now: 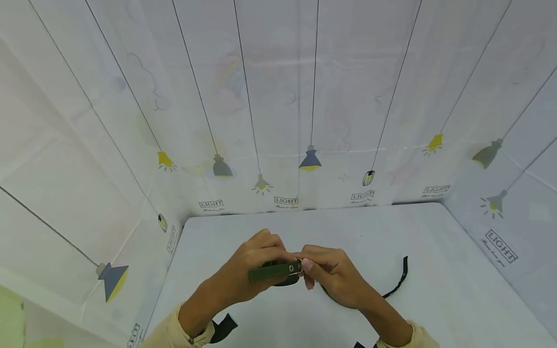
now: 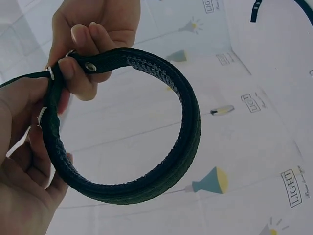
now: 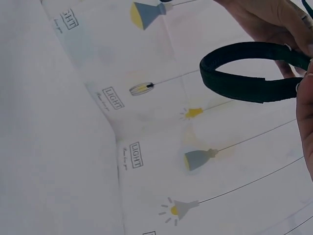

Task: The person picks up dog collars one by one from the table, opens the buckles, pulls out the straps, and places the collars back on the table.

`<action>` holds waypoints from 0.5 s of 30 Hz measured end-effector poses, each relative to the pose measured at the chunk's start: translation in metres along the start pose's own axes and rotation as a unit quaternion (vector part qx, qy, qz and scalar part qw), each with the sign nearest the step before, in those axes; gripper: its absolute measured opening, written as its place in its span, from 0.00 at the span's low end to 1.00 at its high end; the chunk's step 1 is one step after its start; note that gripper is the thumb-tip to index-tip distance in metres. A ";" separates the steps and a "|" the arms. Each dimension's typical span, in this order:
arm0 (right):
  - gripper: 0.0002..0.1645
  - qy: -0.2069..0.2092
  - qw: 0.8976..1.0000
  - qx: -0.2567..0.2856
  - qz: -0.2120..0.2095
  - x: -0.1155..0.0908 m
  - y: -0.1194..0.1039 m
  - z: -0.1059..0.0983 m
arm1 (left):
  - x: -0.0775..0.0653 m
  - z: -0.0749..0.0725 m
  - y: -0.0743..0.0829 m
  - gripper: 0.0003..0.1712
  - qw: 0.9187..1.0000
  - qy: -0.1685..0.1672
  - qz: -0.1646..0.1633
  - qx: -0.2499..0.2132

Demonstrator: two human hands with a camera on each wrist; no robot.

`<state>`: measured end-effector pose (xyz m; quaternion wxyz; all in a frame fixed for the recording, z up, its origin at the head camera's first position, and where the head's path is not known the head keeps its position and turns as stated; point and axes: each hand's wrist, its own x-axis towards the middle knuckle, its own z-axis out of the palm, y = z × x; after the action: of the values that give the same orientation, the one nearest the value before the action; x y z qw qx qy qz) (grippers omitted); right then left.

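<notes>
A dark green collar (image 1: pixel 270 272) with metal buckle hardware and a rivet is held up between both hands above the table. In the left wrist view the collar (image 2: pixel 188 132) forms a round loop with a grey textured lining. My left hand (image 1: pixel 243 263) grips it by the buckle side, thumb on the band. My right hand (image 1: pixel 337 273) pinches the strap end at the metal fittings, close against the left fingers. In the right wrist view the collar (image 3: pixel 234 88) juts out from between the hands; part of the right hand (image 3: pixel 305 117) is cut off.
A thin dark strap (image 1: pixel 398 285) curves over the white table (image 1: pixel 444 241) beyond my right forearm; the hand hides where it leads. A white backdrop (image 1: pixel 278 96) printed with hanging lamps stands behind and at the sides.
</notes>
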<state>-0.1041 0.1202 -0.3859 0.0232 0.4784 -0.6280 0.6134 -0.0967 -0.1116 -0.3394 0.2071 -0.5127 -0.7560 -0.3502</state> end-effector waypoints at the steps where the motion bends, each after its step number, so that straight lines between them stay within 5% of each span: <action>1: 0.23 0.001 1.000 -0.002 0.000 0.000 -0.001 0.000 | 0.001 0.000 0.000 0.21 1.000 0.000 -0.002 -0.001; 15: 0.17 0.045 0.991 0.110 0.059 0.005 -0.022 0.002 | 0.010 0.000 0.012 0.16 0.997 0.072 -0.002 -0.041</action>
<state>-0.0920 0.1205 -0.3662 -0.0378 0.4120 -0.5822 0.6999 -0.0891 -0.1028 -0.3288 0.2390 -0.4928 -0.7250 -0.4176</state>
